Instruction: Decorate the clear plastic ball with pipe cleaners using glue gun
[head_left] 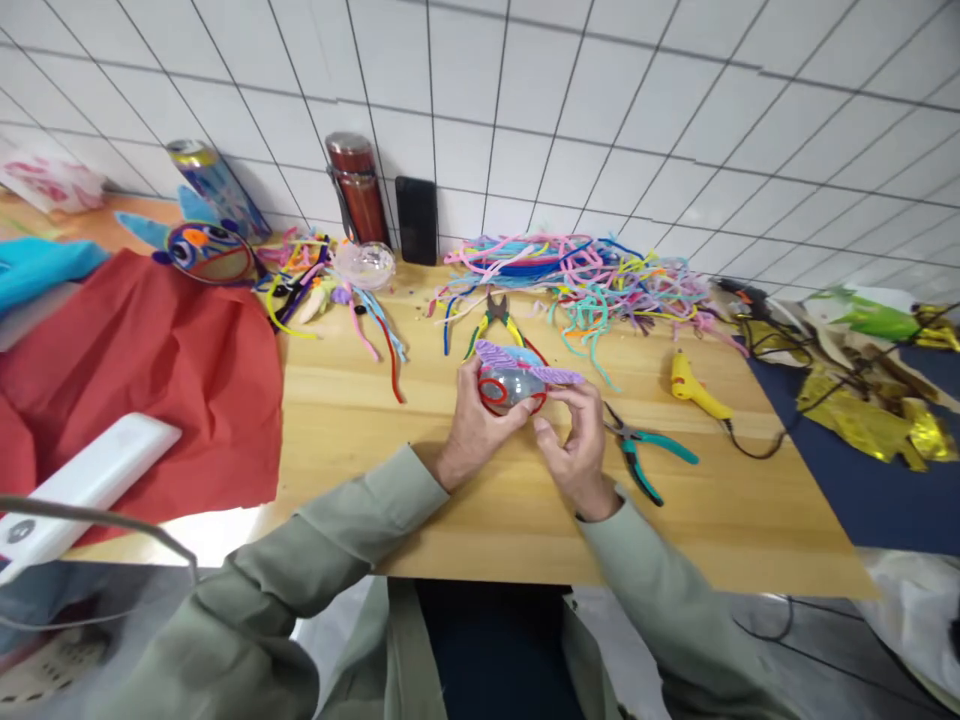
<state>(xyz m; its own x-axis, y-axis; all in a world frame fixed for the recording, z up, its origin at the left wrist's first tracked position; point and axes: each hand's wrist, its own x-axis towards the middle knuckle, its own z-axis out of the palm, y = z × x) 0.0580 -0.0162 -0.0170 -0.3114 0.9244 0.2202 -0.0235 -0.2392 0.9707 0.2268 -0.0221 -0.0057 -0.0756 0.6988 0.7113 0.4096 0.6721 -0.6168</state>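
Both hands are up over the middle of the bench [360, 400], close together on one small piece. The left hand [474, 425] is wrapped round a clear ball [511, 388] from its left side, held just off the wood. A red fuzzy wire [489, 392] rings the ball, and a purple fuzzy wire [561, 376] lies across its top, sticking out to the right like a wing. The right hand [576, 445] has thumb and forefinger pinched at that purple end, right against the ball.

By the look of it this is the fitting stage: trim being bent and seated on the ball, with nothing yet pressed flat. What comes next calls for a steady left grip so the ball doesn't roll, and small, gentle bends from the right fingertips, since the wire looks as if it could slide on smooth plastic.

The tools are all lying free. Teal pliers [646, 455] sit just right of the right hand, a yellow glue gun [694, 388] is beyond them, and yellow-handled pliers [491, 320] are just behind the ball. A tangled pile of fuzzy wires [592, 275] sits along the wall, and a red sheet [150, 370] covers the bench's left end.
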